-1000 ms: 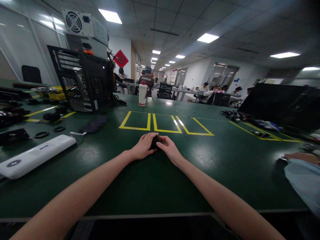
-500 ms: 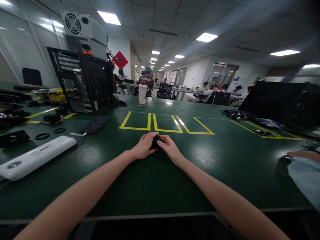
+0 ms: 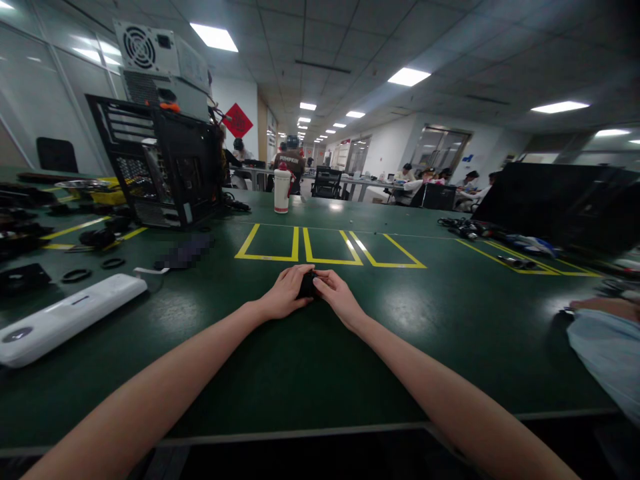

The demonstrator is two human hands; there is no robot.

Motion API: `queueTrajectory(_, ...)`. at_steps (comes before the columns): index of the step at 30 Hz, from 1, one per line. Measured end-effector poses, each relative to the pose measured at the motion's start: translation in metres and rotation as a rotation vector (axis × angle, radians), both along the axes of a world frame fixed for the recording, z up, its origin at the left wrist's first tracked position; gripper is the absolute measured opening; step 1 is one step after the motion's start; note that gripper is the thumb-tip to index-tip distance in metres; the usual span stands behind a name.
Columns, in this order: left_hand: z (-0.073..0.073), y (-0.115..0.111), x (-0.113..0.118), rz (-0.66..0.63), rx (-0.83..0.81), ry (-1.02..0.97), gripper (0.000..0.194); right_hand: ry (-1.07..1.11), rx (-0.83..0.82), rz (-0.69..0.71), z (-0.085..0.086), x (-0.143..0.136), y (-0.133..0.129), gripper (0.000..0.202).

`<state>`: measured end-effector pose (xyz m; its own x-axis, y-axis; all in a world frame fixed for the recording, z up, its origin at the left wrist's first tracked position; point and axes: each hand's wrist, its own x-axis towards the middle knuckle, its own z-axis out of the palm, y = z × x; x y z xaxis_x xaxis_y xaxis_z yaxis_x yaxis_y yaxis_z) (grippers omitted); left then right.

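A small black object (image 3: 307,285) sits between my hands at the middle of the green table (image 3: 300,373). Its kind cannot be made out, since my fingers cover much of it. My left hand (image 3: 286,293) wraps its left side, fingers over the top and thumb low at the near side. From the right, my right hand (image 3: 340,297) closes on it with thumb and fingertips. Just beyond my hands, strips of yellow tape (image 3: 330,261) mark out three boxes on the tabletop.
At left stand an open black computer case (image 3: 170,163) with power supplies (image 3: 160,60) on top, a long white device (image 3: 75,317) and black rings (image 3: 77,275). A white cup (image 3: 282,190) is farther back. At right are cables (image 3: 463,228), metal cylinders (image 3: 517,262) and another person's sleeve (image 3: 607,350).
Both hands keep their hold on the black object, with hardly any finger movement. The whole view has shifted slightly, so things appear a little farther left.
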<state>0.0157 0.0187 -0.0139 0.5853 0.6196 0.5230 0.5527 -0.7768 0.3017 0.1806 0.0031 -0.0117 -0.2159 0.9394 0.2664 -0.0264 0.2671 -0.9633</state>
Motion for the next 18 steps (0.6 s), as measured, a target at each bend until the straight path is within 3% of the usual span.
queueTrajectory(18, 0.0017, -0.0008, -0.0007, -0.007, -0.033, 0.004, 0.063, -0.007, -0.045, 0.032, 0.0032, 0.001, -0.0039, 0.033)
